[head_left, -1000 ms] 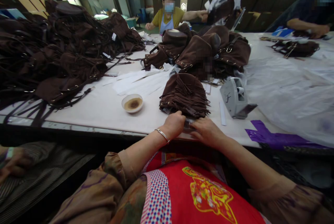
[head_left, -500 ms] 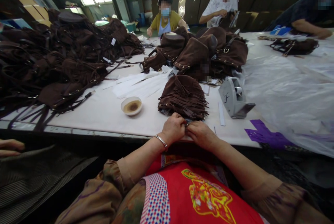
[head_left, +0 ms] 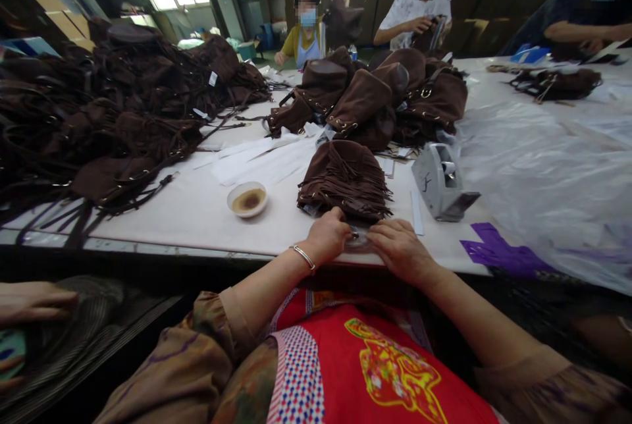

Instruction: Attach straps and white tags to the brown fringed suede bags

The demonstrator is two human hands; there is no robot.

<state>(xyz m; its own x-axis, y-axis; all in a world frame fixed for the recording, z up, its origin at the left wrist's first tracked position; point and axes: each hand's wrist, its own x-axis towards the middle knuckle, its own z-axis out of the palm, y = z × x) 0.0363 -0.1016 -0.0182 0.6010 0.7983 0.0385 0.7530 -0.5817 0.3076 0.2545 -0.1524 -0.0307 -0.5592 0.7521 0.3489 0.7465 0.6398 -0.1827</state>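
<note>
In the head view, a fringed brown bag [head_left: 345,184] lies on the pale table [head_left: 197,223], its near edge facing the person, probably so that both hands can reach it. The left hand [head_left: 326,236] has its fingers curled at that edge; whether they clamp anything is hidden. The right hand [head_left: 402,249] stands a little apart, fingers straighter, over clear plastic [head_left: 363,239] (a small metallic glint shows between the hands); whether it pinches the plastic cannot be told. The bag's body sits just beyond the fingertips, mostly outside the grip. A shallow dish [head_left: 247,200] and a grey tape dispenser [head_left: 442,184] flank it, apparently set there for easy reach.
</note>
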